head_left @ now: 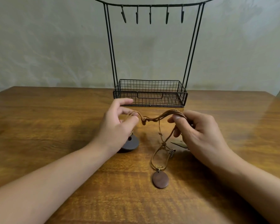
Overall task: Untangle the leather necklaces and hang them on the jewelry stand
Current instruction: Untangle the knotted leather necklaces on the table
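Tangled brown leather cords (153, 118) stretch between my two hands just above the wooden table (55, 126). My left hand (118, 126) pinches the cords at their left end, and my right hand (199, 133) pinches them at the right. A knot sits near the left hand. One loop hangs down to an oval wooden pendant (160, 179) lying on the table. A dark round pendant with a hole (130, 143) lies partly under my left hand. A dark flat pendant (179, 143) is mostly hidden under my right hand. The black wire jewelry stand (150, 94) rises behind.
The stand has several bare hooks (150, 15) on its top bar and a mesh basket at its base. It stands at the table's far edge against a pale wall.
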